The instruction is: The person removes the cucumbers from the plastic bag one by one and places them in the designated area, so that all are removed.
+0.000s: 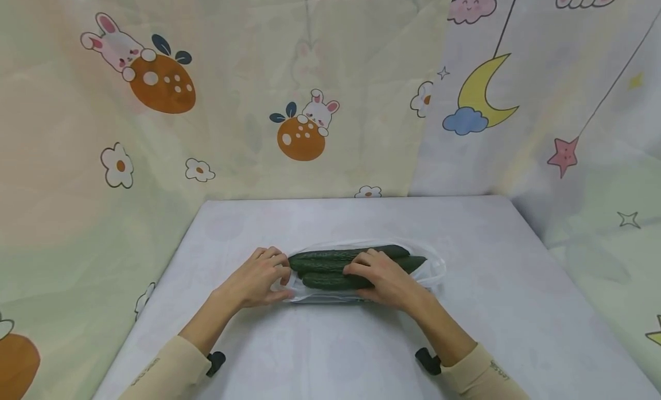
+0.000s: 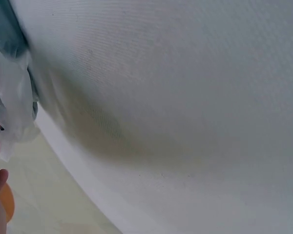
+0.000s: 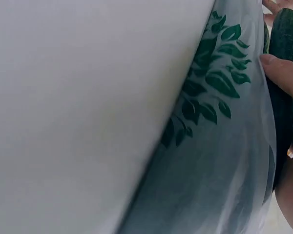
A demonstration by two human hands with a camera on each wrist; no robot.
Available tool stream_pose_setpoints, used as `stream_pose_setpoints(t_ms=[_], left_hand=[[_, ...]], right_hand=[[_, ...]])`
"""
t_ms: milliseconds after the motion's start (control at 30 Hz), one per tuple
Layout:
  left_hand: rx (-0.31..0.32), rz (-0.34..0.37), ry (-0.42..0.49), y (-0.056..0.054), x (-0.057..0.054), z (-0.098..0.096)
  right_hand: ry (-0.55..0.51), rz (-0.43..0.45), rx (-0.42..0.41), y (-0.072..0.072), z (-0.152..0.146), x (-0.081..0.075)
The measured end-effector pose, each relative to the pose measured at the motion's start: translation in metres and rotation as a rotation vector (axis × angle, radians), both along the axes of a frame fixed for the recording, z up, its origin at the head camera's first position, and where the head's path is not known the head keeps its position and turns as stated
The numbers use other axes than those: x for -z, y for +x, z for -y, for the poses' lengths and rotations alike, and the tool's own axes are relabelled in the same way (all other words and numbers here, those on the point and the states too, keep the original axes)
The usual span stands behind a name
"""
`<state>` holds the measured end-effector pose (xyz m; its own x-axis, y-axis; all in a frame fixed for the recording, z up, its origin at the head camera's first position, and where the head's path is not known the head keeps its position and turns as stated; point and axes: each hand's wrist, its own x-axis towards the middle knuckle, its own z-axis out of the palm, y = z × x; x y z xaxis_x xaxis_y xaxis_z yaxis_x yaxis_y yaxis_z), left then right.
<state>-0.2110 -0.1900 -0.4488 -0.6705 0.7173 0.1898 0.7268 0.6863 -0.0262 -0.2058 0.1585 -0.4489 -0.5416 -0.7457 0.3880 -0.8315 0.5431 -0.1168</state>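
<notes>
Several dark green cucumbers (image 1: 333, 280) lie side by side in a translucent plastic bag (image 1: 436, 268). My right hand (image 1: 384, 279) grips the front cucumber near its right end, thumb on the near side and fingers over the top. In the right wrist view the thumb presses by the bag's edge, and a cucumber (image 3: 285, 36) shows beyond it. At the left end, my left hand (image 1: 263, 276) touches the bag, its thumb apart from its bent fingers. The left wrist view catches only fingertips beside the crumpled bag (image 2: 14, 92).
Under the bag's film is a grey-blue front side (image 3: 185, 180) with printed green leaves (image 3: 222, 83). All of this stands on a table with a white cloth (image 1: 330, 354). A printed curtain (image 1: 232, 130) hangs behind and at both sides.
</notes>
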Motion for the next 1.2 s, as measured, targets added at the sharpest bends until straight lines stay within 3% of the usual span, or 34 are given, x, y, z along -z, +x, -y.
stream_pose_setpoints(t_ms=[367,567,833,1200], left_hand=[[-0.023,0.011,-0.033,-0.001,0.000,0.001],[-0.031,0.022,-0.028,-0.002,0.002,0.001],[-0.034,0.025,-0.033,-0.002,0.002,0.001],[-0.041,0.038,-0.033,-0.006,0.005,0.000]], right_hand=[[-0.176,-0.041,-0.109,-0.007,0.004,-0.018],[-0.181,-0.085,-0.137,-0.009,0.011,-0.032],[-0.168,-0.162,-0.137,-0.010,0.012,-0.049],[-0.209,-0.142,-0.065,-0.015,-0.019,-0.067]])
